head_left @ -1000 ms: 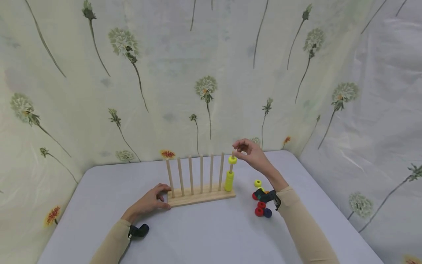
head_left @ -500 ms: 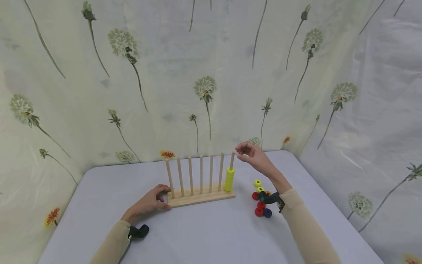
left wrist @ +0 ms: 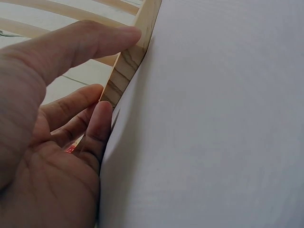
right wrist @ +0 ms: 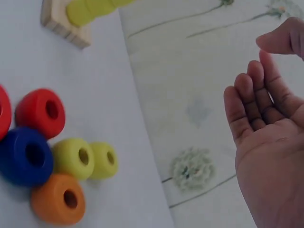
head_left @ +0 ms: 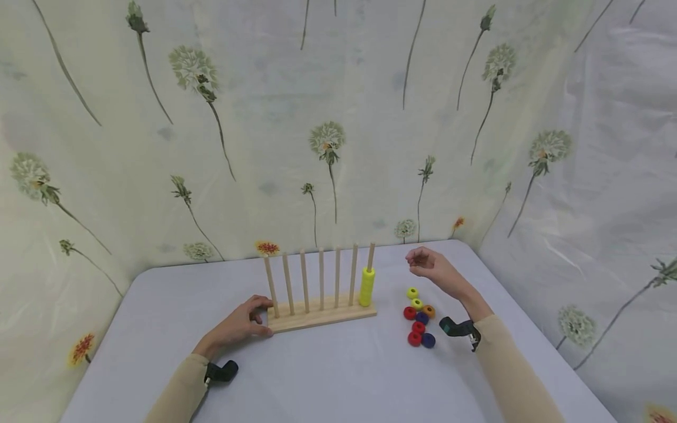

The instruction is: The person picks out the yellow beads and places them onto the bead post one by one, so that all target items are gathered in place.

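Observation:
My left hand [head_left: 239, 322] grips the left end of a wooden peg stand [head_left: 319, 320], thumb on the front edge and fingers behind. The left wrist view shows the thumb and fingertips at the end of the base [left wrist: 118, 78]. Several upright pegs stand in a row on it. Yellow beads [head_left: 367, 288] are stacked on the rightmost peg, whose top is bare. To the right of the stand, my right hand [head_left: 438, 273] hovers above the table with loosely curved fingers and holds nothing. In the right wrist view its palm [right wrist: 273, 156] is visible.
Loose beads lie right of the stand: two yellow ones, the farther yellow bead [head_left: 412, 292] at the back, an orange bead [head_left: 429, 312], several red ones like this red bead [head_left: 415, 339], and a blue bead [head_left: 428, 341]. A flowered curtain [head_left: 264, 147] hangs behind the white table [head_left: 317, 376].
A yellow bead has slid down the rightmost peg onto the stack. My right hand has left the peg's top and moved right. The left hand stays at the stand.

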`<act>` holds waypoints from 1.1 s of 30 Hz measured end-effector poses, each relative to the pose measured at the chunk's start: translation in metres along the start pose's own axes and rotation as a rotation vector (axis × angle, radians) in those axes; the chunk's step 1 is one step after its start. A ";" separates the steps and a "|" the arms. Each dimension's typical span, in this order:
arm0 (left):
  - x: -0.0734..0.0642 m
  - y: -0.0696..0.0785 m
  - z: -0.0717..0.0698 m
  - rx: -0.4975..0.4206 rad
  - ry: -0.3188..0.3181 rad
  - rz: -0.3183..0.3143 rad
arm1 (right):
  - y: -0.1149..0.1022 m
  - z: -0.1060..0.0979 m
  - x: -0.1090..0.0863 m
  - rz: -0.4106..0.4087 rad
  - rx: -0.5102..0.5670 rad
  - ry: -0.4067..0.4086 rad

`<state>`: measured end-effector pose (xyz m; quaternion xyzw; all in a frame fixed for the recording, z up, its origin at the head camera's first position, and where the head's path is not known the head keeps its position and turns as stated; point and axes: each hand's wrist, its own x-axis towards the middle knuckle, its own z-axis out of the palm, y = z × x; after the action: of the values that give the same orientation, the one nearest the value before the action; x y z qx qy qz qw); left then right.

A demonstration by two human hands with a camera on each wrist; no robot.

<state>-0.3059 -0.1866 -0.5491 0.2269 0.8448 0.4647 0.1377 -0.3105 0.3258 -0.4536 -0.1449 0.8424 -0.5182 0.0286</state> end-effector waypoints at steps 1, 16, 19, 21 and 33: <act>0.000 0.000 0.000 -0.001 -0.002 0.003 | 0.007 -0.002 -0.002 0.016 -0.005 0.000; -0.002 -0.001 0.002 0.001 0.006 0.014 | 0.083 -0.007 -0.014 0.202 -0.065 -0.047; -0.002 0.000 0.003 0.004 0.005 0.014 | 0.088 -0.004 -0.014 0.223 -0.069 -0.060; -0.002 0.000 0.003 0.009 0.001 0.010 | 0.089 -0.002 -0.014 0.231 -0.068 -0.067; 0.000 0.001 0.001 -0.004 -0.001 -0.028 | 0.091 0.006 -0.004 0.245 -0.134 -0.092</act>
<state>-0.3050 -0.1859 -0.5489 0.2152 0.8467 0.4645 0.1450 -0.3255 0.3602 -0.5368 -0.0660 0.8843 -0.4463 0.1203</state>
